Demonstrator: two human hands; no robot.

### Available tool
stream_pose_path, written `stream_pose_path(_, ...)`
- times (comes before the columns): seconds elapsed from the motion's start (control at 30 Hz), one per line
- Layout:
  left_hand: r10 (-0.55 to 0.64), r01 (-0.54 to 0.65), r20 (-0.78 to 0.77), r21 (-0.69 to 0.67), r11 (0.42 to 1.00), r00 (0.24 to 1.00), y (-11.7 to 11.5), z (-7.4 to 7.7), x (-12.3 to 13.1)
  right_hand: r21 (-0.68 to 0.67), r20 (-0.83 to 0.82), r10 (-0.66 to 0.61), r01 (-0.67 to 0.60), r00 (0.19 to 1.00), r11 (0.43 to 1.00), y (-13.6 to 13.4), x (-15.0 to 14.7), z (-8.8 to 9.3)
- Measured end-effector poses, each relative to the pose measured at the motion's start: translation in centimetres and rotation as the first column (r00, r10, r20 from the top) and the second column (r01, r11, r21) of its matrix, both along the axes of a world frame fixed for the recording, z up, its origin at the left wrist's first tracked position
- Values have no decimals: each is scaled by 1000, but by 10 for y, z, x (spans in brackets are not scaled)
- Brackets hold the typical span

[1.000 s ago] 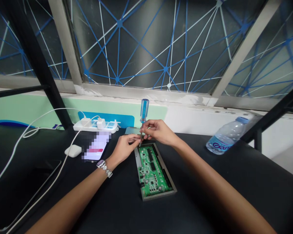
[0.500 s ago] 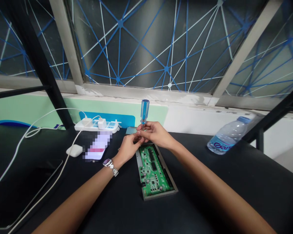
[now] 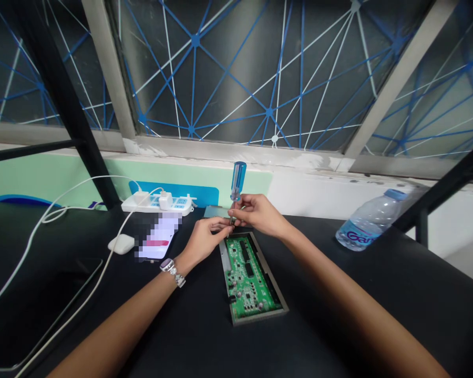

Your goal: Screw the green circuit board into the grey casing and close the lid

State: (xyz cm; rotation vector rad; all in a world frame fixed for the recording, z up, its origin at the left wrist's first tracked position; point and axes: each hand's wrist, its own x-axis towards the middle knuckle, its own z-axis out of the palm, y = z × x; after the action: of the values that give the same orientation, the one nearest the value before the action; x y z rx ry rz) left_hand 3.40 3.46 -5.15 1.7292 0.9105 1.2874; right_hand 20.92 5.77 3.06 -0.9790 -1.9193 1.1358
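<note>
A screwdriver (image 3: 238,178) with a clear blue handle stands nearly upright, leaning a little right, over the far end of the circuit board. My right hand (image 3: 258,212) pinches its shaft just below the handle. Close beside the shaft's lower end, my left hand (image 3: 208,236) has thumb and fingertips together; whatever is between them is too small to tell. Under both hands lies a green circuit board (image 3: 254,286) in a shallow grey metal frame (image 3: 260,318). The screwdriver's tip is hidden by the fingers.
A phone (image 3: 157,239), a white earbud case (image 3: 121,244) and a power strip (image 3: 136,202) with white cables lie to the left, beyond a dark tablet (image 3: 35,310). A tilted water bottle (image 3: 368,220) is at right. A flat light-coloured piece (image 3: 215,211) lies behind my hands.
The screwdriver's handle has tipped slightly right. My left hand has drawn back a little to the left, and my right hand has shifted slightly right, opening a gap between them.
</note>
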Motion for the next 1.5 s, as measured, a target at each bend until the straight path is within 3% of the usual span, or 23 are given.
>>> stream_pose_path(0.4,65,-61,-62,76,995,996,4,-3,1,-55,1,56,-56,998,997,-8,-7,5)
stream_pose_path(0.63,95,-90,-52,93,992,994,8,-8,10,-41,-19,72,-72,997,997,-13,-17,-2)
stream_pose_path(0.87,20,-20,-6,42,999,1000,9,-11,12,72,35,-46,43,998,996,-5,-12,-11)
stream_pose_path(1.07,8,-8,17,-10,1000,1000,2,-3,5,60,-18,8,-7,1000,998,3,-1,-7)
stream_pose_path(1.5,43,-38,-68,80,996,997,2,-1,0,-9,-53,82,-83,995,997,-4,-6,-3)
